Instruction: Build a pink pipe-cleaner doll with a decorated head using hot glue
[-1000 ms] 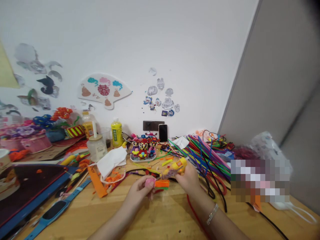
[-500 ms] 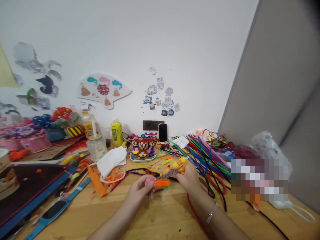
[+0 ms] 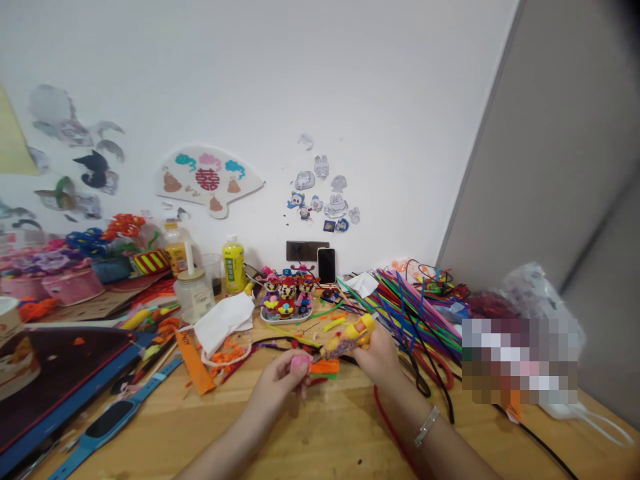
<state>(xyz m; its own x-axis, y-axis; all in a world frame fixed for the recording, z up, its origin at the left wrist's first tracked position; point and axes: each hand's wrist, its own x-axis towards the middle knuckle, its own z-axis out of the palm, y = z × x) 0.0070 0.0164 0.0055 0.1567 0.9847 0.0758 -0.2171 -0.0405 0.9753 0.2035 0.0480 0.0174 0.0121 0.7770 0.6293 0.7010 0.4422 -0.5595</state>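
The left hand (image 3: 277, 381) I'm running is clenched on a fuzzy pink pipe-cleaner bundle (image 3: 300, 363), with a soft orange chenille strip (image 3: 324, 366) just beside it, while the right hand (image 3: 380, 358) grasps a chunky yellow plastic glue gun (image 3: 357, 331) above the light wooden table (image 3: 320, 433). Seems I'm lining these up, so the next move calls for steady grips

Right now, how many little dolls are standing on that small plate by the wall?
3: the left doll, the middle doll and the right doll, side by side on the plate. Others could be hidden behind them.
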